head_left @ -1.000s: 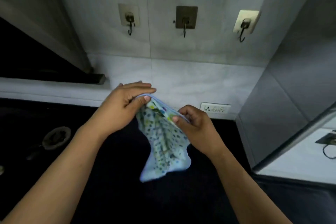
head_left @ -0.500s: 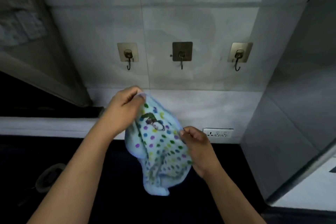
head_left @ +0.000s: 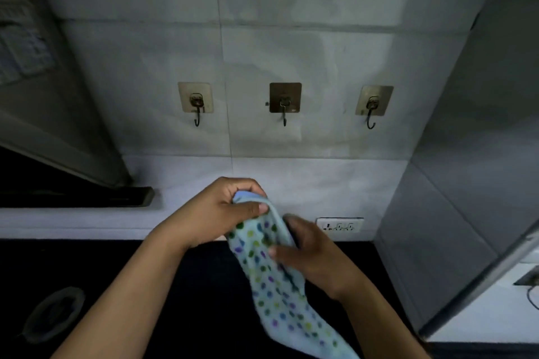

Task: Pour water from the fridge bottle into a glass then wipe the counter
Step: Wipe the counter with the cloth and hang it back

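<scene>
A light blue cloth [head_left: 280,294] with coloured polka dots hangs in the air above the black counter [head_left: 204,285]. My left hand [head_left: 221,210] pinches its top corner between thumb and fingers. Just below and to the right, my right hand [head_left: 309,256] grips the cloth's middle, with the thumb across the front. The cloth's lower end trails down toward the bottom of the view. No bottle or glass is in sight.
Three adhesive wall hooks [head_left: 284,105] sit in a row on the tiled wall above my hands. A white socket [head_left: 339,225] is low on the wall. A grey fridge side [head_left: 466,183] stands at the right, and a round drain [head_left: 55,312] lies in the counter at the left.
The view has tilted up, so the hooks sit lower in frame. The cloth has been drawn from a bunched shape into a long strip, and my right hand has slid down along it.
</scene>
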{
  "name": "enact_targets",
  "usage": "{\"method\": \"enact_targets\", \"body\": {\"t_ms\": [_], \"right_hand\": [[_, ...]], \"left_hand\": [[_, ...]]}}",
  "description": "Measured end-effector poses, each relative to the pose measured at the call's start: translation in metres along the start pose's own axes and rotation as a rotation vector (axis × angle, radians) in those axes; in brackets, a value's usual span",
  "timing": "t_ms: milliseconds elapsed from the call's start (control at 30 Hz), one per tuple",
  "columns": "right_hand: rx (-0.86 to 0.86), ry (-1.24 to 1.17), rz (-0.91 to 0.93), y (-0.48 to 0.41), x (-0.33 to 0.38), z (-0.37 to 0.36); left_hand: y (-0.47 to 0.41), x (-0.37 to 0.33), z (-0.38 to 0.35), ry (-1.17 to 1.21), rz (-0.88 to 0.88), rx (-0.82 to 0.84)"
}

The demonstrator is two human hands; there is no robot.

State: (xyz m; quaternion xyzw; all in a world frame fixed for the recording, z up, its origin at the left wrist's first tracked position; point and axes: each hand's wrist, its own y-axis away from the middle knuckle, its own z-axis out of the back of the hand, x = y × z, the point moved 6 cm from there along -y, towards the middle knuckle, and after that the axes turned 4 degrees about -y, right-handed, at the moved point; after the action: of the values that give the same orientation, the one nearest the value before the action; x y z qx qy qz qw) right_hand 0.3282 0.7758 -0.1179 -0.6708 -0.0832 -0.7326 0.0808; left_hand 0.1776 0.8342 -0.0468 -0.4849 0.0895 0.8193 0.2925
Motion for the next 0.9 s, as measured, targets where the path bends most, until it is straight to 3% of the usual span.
{"method": "enact_targets", "body": {"t_ms": [133, 300, 467, 633, 700, 800, 900], "right_hand": [[-0.085, -0.281, -0.111, 0.013, -0.046, 0.005], [-0.275, -0.067, -0.070, -0.001, -0.044, 0.046], [-0.454, -0.028, 0.189, -0.056, 0.043, 0.111], [-0.661, 0.439, 0.313, -0.141, 0.126, 0.143], [-0.674, 0.614, 0.273, -0.160, 0.128, 0.146], [-0.662, 0.821, 0.137, -0.173, 0.098, 0.150], [-0.611, 0.734, 0.106, -0.174, 0.055, 0.144]], "left_hand": [[-0.007, -0.008, 0.014, 0.053, 0.011, -0.038], [-0.024, 0.001, 0.041, 0.096, 0.067, -0.222], [-0.064, 0.003, 0.086, 0.028, 0.100, -0.635], [-0.116, 0.000, 0.104, -0.140, 0.121, -0.995], [-0.137, 0.008, 0.094, -0.209, 0.140, -0.952], [-0.157, 0.036, 0.065, -0.425, 0.303, -0.671], [-0.163, 0.070, 0.038, -0.431, 0.404, -0.479]]}}
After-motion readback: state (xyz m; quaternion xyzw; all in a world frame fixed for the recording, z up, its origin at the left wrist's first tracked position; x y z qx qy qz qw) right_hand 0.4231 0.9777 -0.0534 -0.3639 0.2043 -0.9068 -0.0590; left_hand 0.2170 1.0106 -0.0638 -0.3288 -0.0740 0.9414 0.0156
